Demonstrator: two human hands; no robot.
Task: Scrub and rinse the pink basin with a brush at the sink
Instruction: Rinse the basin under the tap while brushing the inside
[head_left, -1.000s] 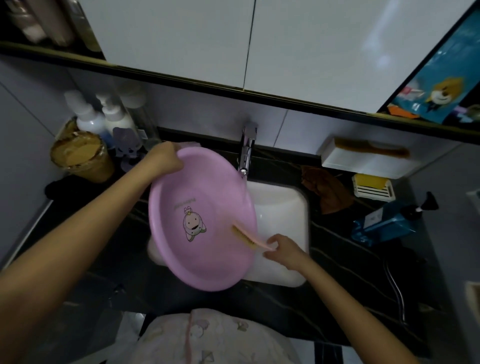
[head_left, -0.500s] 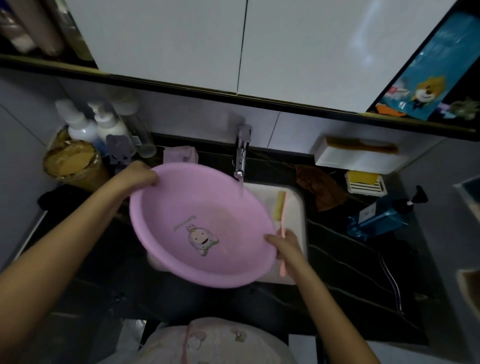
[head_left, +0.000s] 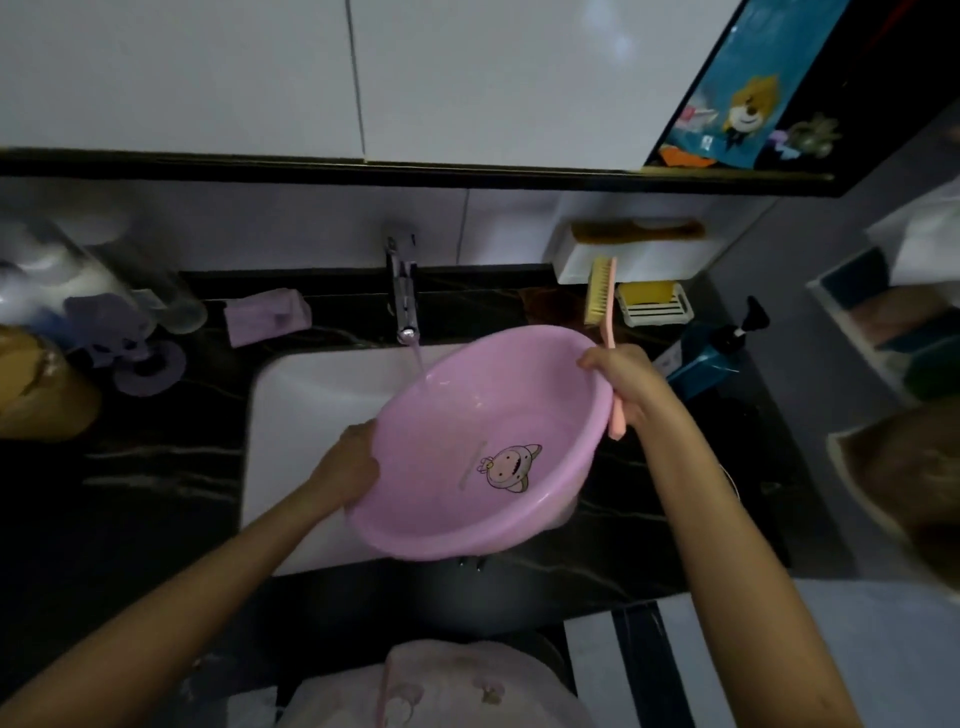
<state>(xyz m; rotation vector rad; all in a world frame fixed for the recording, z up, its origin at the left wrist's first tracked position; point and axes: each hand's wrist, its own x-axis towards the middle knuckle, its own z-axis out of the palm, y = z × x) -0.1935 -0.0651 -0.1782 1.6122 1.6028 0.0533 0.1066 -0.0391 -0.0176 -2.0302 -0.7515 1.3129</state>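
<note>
Head view: one pink basin (head_left: 467, 467) tilted over sink (head_left: 311, 395), faucet (head_left: 404, 291) stream hitting inside. Left hand (head_left: 348, 467) grips its left rim; right hand (head_left: 623, 379) grips right rim plus one brush (head_left: 600, 299), bristles end up.

Basin: your pink basin (head_left: 467, 467) stood tipped on edge left of the faucet (head_left: 404, 291) a second ago; now it's near level, mouth up, below and right of the faucet.
Water: the stream (head_left: 420, 366) from the faucet now lands inside the basin's far wall.
Left hand: your left hand (head_left: 348, 467) went from the far rim, left of the faucet, to the near-left rim.
Right hand: your right hand (head_left: 623, 384) quit scrubbing and now grips the far-right rim.
Brush: the brush (head_left: 600, 293) is off the inside wall, held outside the rim, with its head pointing away from you, right of the faucet.
Print: the cartoon print (head_left: 511, 467) has swung to the near-right side.
</note>
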